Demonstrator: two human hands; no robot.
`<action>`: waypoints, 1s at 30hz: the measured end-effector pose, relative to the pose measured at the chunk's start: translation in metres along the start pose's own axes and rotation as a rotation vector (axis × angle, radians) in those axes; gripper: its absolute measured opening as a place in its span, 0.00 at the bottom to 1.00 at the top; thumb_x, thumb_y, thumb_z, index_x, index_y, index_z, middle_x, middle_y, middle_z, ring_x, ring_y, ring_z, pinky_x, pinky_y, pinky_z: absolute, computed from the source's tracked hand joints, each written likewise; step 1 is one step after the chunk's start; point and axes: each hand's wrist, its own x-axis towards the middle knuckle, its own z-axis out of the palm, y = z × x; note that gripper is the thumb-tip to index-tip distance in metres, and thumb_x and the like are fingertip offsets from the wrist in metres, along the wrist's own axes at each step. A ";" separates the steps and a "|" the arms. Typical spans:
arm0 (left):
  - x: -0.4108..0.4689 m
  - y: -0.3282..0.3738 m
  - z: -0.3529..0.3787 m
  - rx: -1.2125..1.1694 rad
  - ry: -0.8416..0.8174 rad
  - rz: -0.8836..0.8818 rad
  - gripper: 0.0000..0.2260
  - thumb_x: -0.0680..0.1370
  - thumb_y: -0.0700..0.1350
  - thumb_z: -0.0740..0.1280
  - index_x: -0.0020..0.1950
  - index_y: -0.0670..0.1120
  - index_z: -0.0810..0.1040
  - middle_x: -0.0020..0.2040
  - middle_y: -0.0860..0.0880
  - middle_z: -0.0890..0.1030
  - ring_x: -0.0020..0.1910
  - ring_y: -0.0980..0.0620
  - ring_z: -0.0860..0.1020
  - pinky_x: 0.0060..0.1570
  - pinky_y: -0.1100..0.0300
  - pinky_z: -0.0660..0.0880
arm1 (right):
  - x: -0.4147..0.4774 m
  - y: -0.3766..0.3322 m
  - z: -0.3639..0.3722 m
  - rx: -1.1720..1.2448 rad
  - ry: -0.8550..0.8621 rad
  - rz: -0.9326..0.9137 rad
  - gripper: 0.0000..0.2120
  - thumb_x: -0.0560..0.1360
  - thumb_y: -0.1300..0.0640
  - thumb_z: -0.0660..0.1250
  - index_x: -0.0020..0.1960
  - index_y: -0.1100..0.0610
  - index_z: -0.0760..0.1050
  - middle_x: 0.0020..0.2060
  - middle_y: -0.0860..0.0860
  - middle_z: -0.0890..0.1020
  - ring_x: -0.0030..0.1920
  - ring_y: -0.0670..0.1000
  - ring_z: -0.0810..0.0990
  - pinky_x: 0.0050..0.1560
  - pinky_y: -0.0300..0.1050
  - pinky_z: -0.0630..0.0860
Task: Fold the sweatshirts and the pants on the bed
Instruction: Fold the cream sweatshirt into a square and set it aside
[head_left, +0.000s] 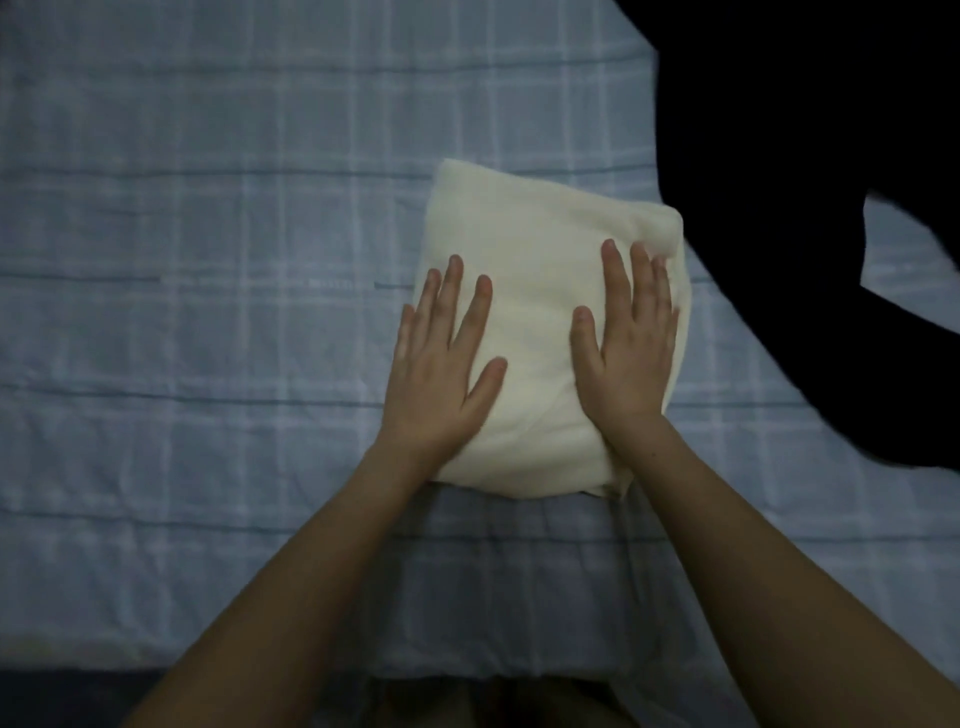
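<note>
Folded cream garment (540, 291): I see a compact rectangle lying on the sheet mid-view; sweatshirt or pants, I cannot tell.
Left hand (441, 374): flat on the garment's left edge, fingers straight and spread, gripping nothing; its outer side overhangs the sheet.
Right hand (631, 353): flat on the garment's right half, fingers straight and close together, holding nothing.
Black garment (779, 182): spread unfolded at upper right, just beside the cream one's far corner.
Bedsheet (182, 260): blue plaid, under both garments.
</note>
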 end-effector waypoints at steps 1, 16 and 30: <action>-0.011 -0.002 0.006 -0.006 0.005 -0.012 0.31 0.81 0.56 0.54 0.81 0.50 0.49 0.81 0.47 0.44 0.80 0.47 0.44 0.77 0.44 0.48 | -0.001 0.002 0.003 -0.007 0.003 -0.010 0.29 0.80 0.43 0.52 0.80 0.46 0.55 0.79 0.51 0.57 0.80 0.54 0.51 0.74 0.67 0.55; -0.015 -0.019 0.010 -0.316 0.151 -0.082 0.31 0.77 0.55 0.64 0.78 0.49 0.61 0.79 0.49 0.55 0.78 0.46 0.56 0.76 0.59 0.51 | -0.046 0.011 -0.036 0.010 -0.070 0.209 0.37 0.73 0.32 0.65 0.76 0.29 0.48 0.80 0.56 0.48 0.76 0.61 0.51 0.73 0.61 0.54; -0.019 -0.028 -0.004 -0.729 0.037 -0.404 0.42 0.65 0.64 0.73 0.76 0.63 0.58 0.68 0.69 0.64 0.67 0.66 0.66 0.61 0.75 0.62 | -0.056 0.002 -0.047 0.457 -0.184 0.301 0.45 0.68 0.40 0.75 0.73 0.24 0.48 0.66 0.36 0.69 0.61 0.41 0.71 0.58 0.39 0.67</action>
